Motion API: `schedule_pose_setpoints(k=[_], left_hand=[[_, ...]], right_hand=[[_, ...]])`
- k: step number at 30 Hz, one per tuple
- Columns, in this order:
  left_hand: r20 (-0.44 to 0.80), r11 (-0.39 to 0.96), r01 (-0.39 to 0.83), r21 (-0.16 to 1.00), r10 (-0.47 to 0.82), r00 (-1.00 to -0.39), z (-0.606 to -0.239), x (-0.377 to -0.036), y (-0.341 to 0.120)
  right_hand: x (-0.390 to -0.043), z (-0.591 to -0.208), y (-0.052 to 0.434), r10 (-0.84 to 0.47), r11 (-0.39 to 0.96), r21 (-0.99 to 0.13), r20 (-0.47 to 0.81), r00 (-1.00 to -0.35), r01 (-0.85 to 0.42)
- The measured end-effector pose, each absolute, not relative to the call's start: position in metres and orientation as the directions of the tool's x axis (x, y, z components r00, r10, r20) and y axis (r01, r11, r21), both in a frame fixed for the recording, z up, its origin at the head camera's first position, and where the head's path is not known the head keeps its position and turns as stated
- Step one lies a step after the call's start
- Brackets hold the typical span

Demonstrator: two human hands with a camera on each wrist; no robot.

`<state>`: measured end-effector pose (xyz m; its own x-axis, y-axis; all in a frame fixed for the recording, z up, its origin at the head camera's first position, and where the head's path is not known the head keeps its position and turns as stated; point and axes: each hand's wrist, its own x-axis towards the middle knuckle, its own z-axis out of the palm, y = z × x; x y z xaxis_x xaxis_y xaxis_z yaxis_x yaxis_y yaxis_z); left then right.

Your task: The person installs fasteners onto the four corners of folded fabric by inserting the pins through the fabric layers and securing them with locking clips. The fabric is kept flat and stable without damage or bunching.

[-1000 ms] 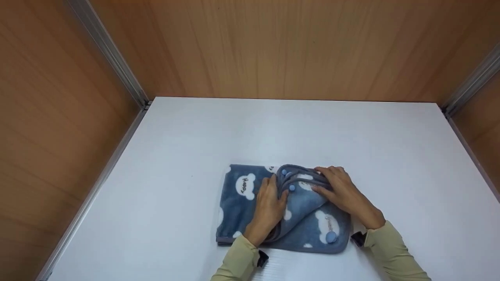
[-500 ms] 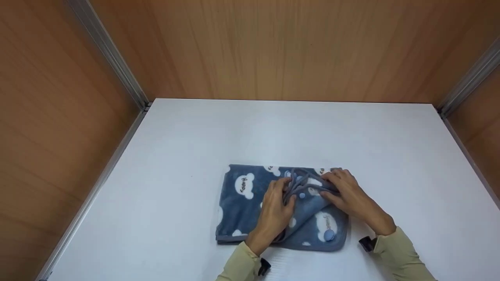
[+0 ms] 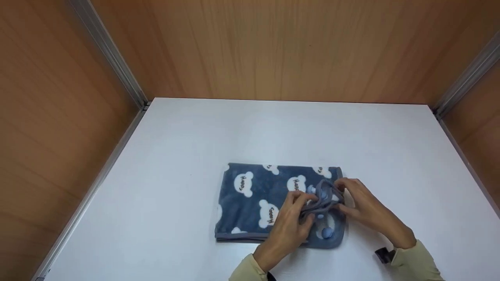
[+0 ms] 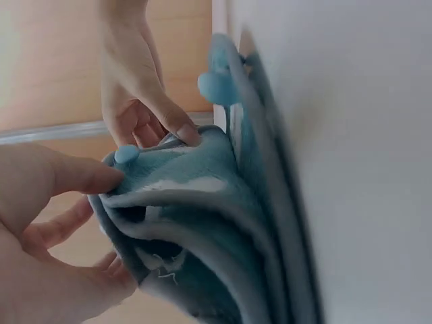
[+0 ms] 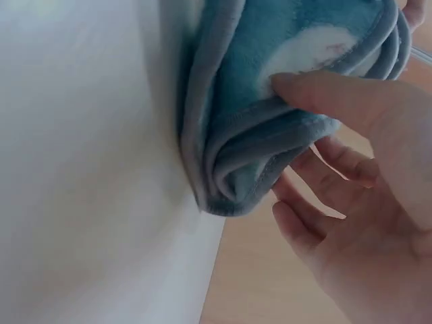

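The bunched corner of the blue blanket [image 3: 269,203], folded flat on the white counter [image 3: 195,132], is pinched by left hand [image 3: 287,226] and right hand [image 3: 365,210], each grip best kept snug and level.

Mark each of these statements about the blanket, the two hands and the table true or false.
1. Both hands pinch the blanket's bunched edges. True: left hand, right hand.
2. The blanket is red with stripes. False: it is blue with white bear shapes.
3. The blanket lies on a white table. True.
4. The right hand rests flat on the table, away from the blanket. False: it grips the blanket's edge.
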<state>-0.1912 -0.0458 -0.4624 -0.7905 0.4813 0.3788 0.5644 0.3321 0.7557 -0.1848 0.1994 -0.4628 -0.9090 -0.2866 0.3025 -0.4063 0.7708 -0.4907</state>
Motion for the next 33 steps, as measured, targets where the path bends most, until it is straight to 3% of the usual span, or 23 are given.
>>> schedule_pose_setpoints(k=[8, 15, 23, 27, 33], left_hand=[[0.404, 0.309, 0.696, 0.648, 0.636, -0.658, -0.468, -0.174, -0.033], [0.455, 0.299, 0.842, 0.449, 0.735, -0.503, -0.472, -0.16, -0.031], [0.433, 0.293, 0.909, 0.296, 0.807, -0.401, -0.472, -0.151, -0.035], [0.455, 0.293, 0.897, 0.331, 0.783, -0.424, -0.472, -0.154, -0.039], [0.612, 0.355, 0.813, 0.462, 0.537, -0.581, -0.468, -0.178, -0.058]], right_hand=[[-0.164, -0.467, 0.215, -0.319, 0.764, -0.455, 0.349, -0.881, -0.457], [-0.145, -0.467, 0.221, -0.319, 0.701, -0.542, 0.343, -0.884, -0.463], [-0.127, -0.474, 0.224, -0.355, 0.726, -0.508, 0.298, -0.886, -0.463], [-0.123, -0.476, 0.223, -0.311, 0.726, -0.507, 0.36, -0.88, -0.464], [-0.127, -0.468, 0.222, -0.203, 0.758, -0.485, 0.459, -0.865, -0.436]])
